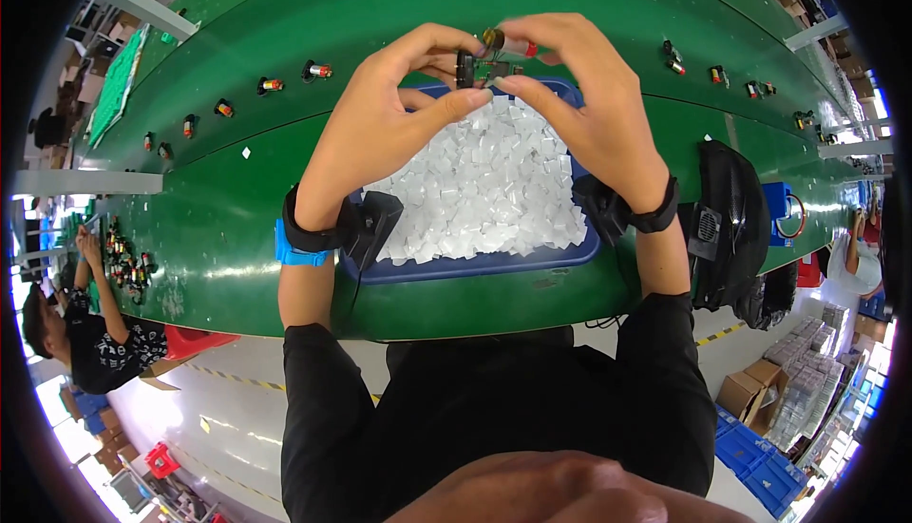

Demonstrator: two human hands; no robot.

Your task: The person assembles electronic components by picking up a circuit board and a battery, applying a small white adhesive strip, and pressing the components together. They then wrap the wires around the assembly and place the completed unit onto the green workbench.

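Observation:
Both my hands are raised over the far edge of a blue tray (465,268) heaped with small white, film-like pieces (484,190). Between them is a small assembly (465,69) with a round black end and a cylinder (511,45) with a red end and a yellowish end. My left hand (404,95) is closed on the black-end side, its thumb below. My right hand (584,81) pinches the other side, with its index finger at the cylinder and its thumb underneath. The fingers partly hide the assembly, and its fine details are too small to make out.
Similar small assemblies (271,85) stand spaced along the green table (285,143), with more (674,57) at the right. A black bag (731,224) and a blue device (779,209) lie right of the tray. Another person (95,338) sits at the left.

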